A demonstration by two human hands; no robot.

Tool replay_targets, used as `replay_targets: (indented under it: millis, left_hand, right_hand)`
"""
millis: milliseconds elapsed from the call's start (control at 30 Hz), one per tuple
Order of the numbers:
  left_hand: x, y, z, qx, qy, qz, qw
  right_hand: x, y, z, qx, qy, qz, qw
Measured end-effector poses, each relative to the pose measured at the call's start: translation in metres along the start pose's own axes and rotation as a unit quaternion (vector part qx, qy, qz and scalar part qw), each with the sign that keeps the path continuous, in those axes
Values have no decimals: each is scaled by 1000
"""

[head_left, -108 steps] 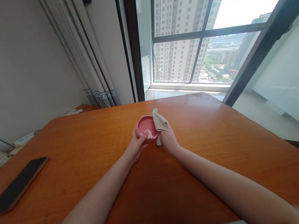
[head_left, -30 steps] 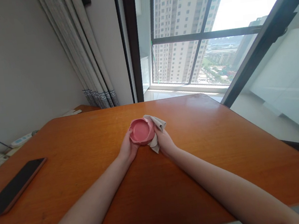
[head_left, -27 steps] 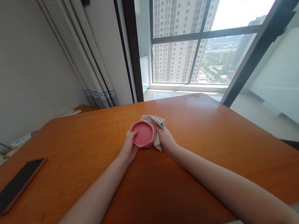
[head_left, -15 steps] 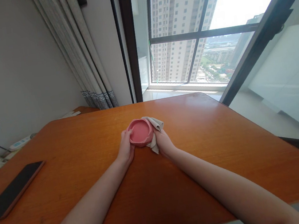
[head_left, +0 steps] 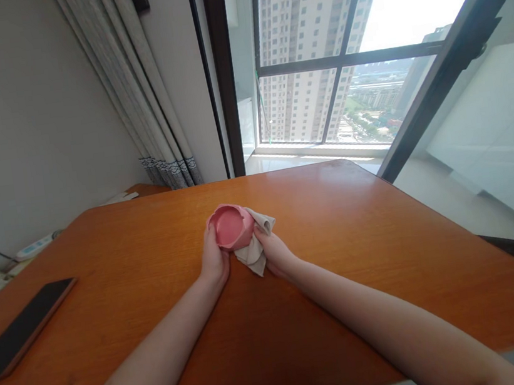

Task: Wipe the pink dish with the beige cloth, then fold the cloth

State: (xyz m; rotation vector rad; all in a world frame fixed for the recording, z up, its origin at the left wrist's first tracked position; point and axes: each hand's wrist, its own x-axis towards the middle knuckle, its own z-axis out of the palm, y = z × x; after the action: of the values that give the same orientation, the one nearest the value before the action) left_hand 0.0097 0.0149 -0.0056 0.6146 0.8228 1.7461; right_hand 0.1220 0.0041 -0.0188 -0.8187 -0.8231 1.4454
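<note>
A small pink bowl (head_left: 230, 225) with a wavy rim is held over the middle of the table, its opening tilted toward me and to the left. My left hand (head_left: 212, 253) grips the bowl's left side, the thumb at the rim. On the other side, my right hand (head_left: 275, 251) is closed on a light grey cloth (head_left: 252, 256) pressed against the bowl's right outer wall. One corner of the cloth hangs below the bowl. The fingers behind the bowl and cloth are hidden.
The wooden table (head_left: 344, 282) spreads under both arms. A black flat slab with a brown edge (head_left: 23, 327) lies on its left part. Beyond the far edge stand a grey curtain (head_left: 140, 94) and a dark-framed window (head_left: 301, 65). A white power strip (head_left: 36, 245) sits past the left edge.
The bowl has moved slightly left and tipped further to the left. My right hand and the cloth have shifted left and down along its side, and more cloth shows beneath the bowl.
</note>
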Motion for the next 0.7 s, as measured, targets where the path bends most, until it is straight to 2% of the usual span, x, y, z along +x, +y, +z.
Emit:
replay_targets:
  millis: [67,133,200,300,367,467,533,567,667,700]
  left_hand:
    - [3,-2,-5,48,-1,0,999]
    - [5,-5,-10,106,17,-2,994]
    - [7,-8,-14,132,37,2,991]
    - [6,-5,-14,88,35,55,994]
    - [5,0,-10,32,42,89,995]
    - [6,7,-6,-47,78,77,993]
    - [6,8,-5,-60,97,61,992]
    - [6,7,-5,-51,98,57,992]
    - [6,1,-7,13,68,49,996]
    - [5,-2,-8,42,47,51,997]
  right_hand:
    - [1,-5,-1,32,19,21,999]
    - [1,-12,-1,18,46,-2,999]
    - [1,-17,-1,-6,45,-22,999]
    - [-1,-18,-1,-16,-8,-15,1000]
    - [-2,-14,-1,-25,-40,18,999]
    - [-5,-5,-3,-77,-109,119,984]
    - [-5,-3,-4,-120,-135,148,972]
    - [-5,-4,-5,-141,-113,124,976]
    - [-3,-16,-8,-168,14,-64,984]
    - [-2,-22,-10,-172,23,-113,978]
